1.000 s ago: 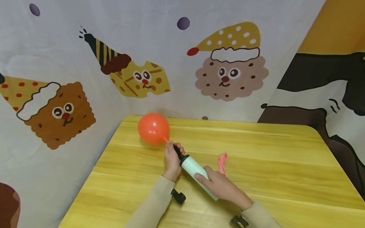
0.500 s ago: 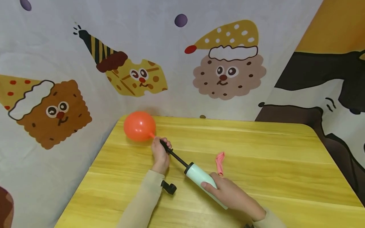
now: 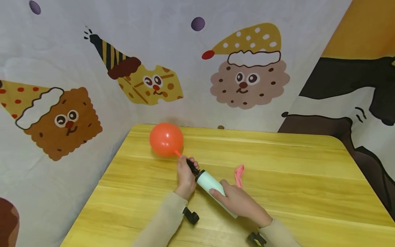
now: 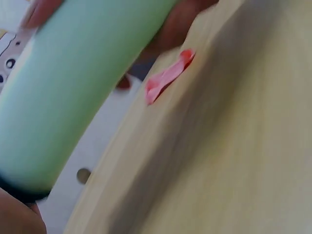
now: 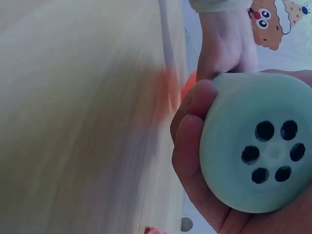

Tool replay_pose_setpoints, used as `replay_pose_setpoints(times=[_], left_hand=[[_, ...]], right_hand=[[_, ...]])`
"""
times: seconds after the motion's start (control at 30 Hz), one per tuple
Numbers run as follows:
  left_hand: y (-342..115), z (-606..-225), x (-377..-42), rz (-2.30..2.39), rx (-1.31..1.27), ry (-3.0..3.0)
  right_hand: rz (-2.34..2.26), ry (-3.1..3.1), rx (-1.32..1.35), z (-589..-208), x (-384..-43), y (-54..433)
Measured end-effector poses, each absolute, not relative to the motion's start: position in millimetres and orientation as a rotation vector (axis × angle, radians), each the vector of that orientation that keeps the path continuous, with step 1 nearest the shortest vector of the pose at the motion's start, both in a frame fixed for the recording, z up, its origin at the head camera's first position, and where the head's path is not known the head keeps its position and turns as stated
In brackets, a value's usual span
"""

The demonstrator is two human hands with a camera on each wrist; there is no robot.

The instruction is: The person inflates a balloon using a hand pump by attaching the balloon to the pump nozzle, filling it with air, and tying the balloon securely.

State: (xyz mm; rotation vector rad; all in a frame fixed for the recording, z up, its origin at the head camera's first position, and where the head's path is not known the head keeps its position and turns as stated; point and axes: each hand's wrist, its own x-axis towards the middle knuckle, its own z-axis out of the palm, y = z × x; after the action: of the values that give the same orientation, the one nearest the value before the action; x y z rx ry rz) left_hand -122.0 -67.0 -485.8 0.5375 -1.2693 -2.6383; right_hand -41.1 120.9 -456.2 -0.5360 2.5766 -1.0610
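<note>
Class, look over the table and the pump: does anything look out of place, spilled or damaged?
Nothing stands out. The orange balloon looks round and whole, the pump gripped by the left hand and right hand shows no visible damage, and the limp pink balloon on the table simply looks uninflated.

One round, inflated orange-red balloon (image 3: 166,139); one limp pink balloon (image 3: 239,176). One mint-green cylindrical pump (image 3: 211,184) with six round holes (image 5: 264,131) in its end. One bare left hand (image 3: 186,175) and one bare right hand (image 3: 237,199), two beige fabric sleeves (image 3: 163,221), what look like two small black wrist devices (image 3: 192,216). One yellow wood-grain table (image 3: 293,164). Three printed snack characters (image 3: 253,94) in pointed hats.
</note>
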Motion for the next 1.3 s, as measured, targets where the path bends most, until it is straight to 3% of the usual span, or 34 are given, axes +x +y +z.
replay_pose_setpoints(times=[0.4, 0.8, 1.3], left_hand=[[-73, -492, -128, -2.561, 0.519, -1.367], [-113, -487, -145, -2.513, 0.575, -1.223], [-65, -501, -115, -2.600, 0.589, -1.378]], right_hand=[[-1.105, 2.557, -0.466, -462, -38, 113], [-1.103, 2.464, -0.527, -452, -15, 148], [-0.942, 2.658, -0.545, -463, -34, 121]])
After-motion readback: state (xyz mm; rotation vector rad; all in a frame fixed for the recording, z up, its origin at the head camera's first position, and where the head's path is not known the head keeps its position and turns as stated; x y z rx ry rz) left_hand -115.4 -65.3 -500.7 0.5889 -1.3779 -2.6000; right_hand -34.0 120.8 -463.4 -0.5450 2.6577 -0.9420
